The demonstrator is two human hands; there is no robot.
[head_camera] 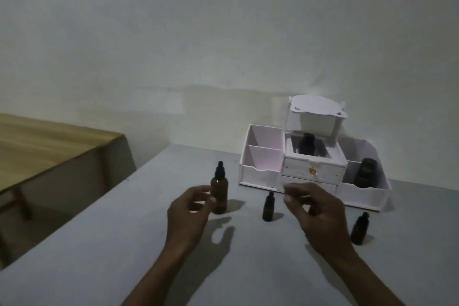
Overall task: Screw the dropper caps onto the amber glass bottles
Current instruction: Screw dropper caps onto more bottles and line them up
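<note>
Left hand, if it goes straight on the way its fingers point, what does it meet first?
Probably the tall amber bottle. The left hand aims its curved fingers at the bottle's side, close by; whether they touch is unclear.

The grey table (124, 243) carries three capped bottles, all upright and apart from one another: a tall amber bottle (219, 192) at left, a small middle bottle (268, 208), and a small right bottle (359, 230). A white organizer (258, 174) stands behind them, toward the far edge.
</note>
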